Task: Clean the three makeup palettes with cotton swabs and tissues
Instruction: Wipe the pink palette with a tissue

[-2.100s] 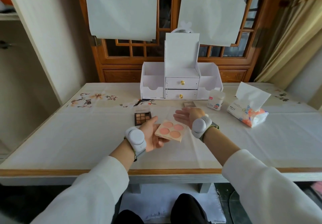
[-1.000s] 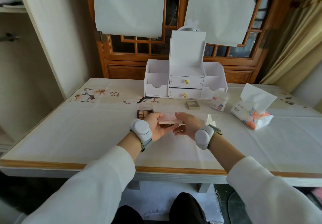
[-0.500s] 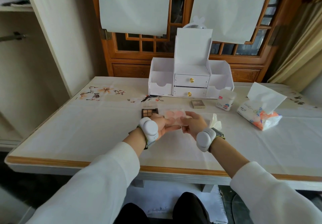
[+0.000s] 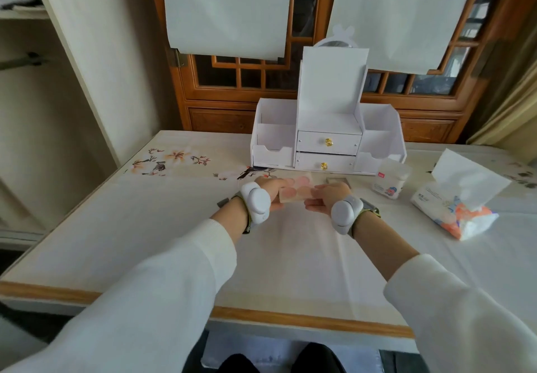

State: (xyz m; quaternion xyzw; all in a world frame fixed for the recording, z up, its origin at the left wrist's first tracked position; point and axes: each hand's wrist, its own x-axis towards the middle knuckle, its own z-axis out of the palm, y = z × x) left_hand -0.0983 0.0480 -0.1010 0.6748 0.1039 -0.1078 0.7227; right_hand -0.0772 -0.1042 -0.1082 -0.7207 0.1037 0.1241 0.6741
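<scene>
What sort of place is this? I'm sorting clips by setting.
Probably a room at home: a cloth-covered table before a carved wooden cabinet, with a white desktop organizer and tissue pack.

Left hand (image 4: 268, 192): raised above the bench (image 4: 145, 227), fingers closed on the left end of the pink palette (image 4: 296, 189); grey band unit on the wrist, white sleeve pushed back along the forearm.
Right hand (image 4: 327, 198): level with the left, fingers (image 4: 316, 191) curled on the palette's right end; matching grey wrist unit, forearm bare to a white sleeve.
Both arms: extended forward, converging on the palette.
</scene>
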